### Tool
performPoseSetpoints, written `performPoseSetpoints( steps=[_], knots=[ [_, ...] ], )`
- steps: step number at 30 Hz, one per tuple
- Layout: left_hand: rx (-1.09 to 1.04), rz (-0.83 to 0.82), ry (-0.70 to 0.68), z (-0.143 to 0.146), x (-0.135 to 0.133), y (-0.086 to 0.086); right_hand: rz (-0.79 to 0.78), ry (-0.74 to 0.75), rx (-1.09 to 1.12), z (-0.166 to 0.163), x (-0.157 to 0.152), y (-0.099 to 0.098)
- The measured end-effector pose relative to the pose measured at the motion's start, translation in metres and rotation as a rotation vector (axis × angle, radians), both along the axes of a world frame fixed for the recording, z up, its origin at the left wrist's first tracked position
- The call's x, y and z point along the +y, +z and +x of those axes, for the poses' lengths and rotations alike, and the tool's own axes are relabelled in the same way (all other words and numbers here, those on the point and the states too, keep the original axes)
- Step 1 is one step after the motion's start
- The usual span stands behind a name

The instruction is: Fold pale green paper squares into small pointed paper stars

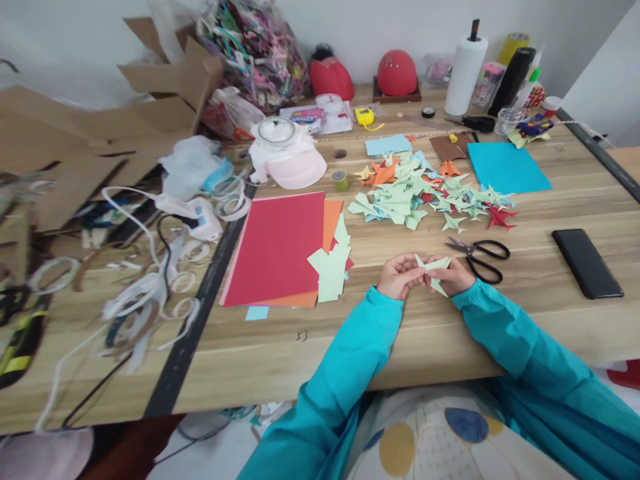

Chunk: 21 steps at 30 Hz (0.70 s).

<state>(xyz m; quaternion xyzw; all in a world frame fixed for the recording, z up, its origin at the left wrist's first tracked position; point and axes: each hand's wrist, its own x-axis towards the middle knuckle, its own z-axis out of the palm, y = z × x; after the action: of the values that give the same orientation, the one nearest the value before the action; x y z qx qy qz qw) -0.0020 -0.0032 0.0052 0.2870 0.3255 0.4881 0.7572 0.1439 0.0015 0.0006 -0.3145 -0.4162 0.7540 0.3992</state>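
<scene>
Both my hands meet over the wooden table (430, 347) near its front edge. My left hand (397, 275) and my right hand (454, 275) pinch a small pale green folded paper piece (434, 268) between their fingers. The piece has pointed tips sticking up and down. Both arms wear teal sleeves. Black scissors (480, 255) lie just beyond my right hand. A few loose pale green paper squares (330, 267) lie to the left of my left hand, on a stack of red and orange sheets (277, 247).
A heap of several folded paper shapes (425, 197) lies farther back. A blue sheet (506, 167) and a black phone (586, 262) sit at right. Tape rolls, cords and cardboard crowd the left side. A paper towel roll (465, 70) stands at the back.
</scene>
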Motion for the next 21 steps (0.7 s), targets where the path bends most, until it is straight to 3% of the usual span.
performPoseSetpoints(
  steps=[6, 15, 21],
  knots=[
    [0.072, 0.0, 0.014, -0.001, 0.002, -0.002, 0.04, -0.013, -0.098, 0.001, 0.0, -0.008],
    [0.197, -0.021, 0.048, -0.001, 0.001, -0.002, 0.088, 0.056, -0.113, -0.002, -0.001, 0.006],
    [0.159, -0.042, 0.054, -0.003, 0.001, -0.001, 0.005, 0.015, -0.092, -0.004, -0.001, 0.003]
  ],
)
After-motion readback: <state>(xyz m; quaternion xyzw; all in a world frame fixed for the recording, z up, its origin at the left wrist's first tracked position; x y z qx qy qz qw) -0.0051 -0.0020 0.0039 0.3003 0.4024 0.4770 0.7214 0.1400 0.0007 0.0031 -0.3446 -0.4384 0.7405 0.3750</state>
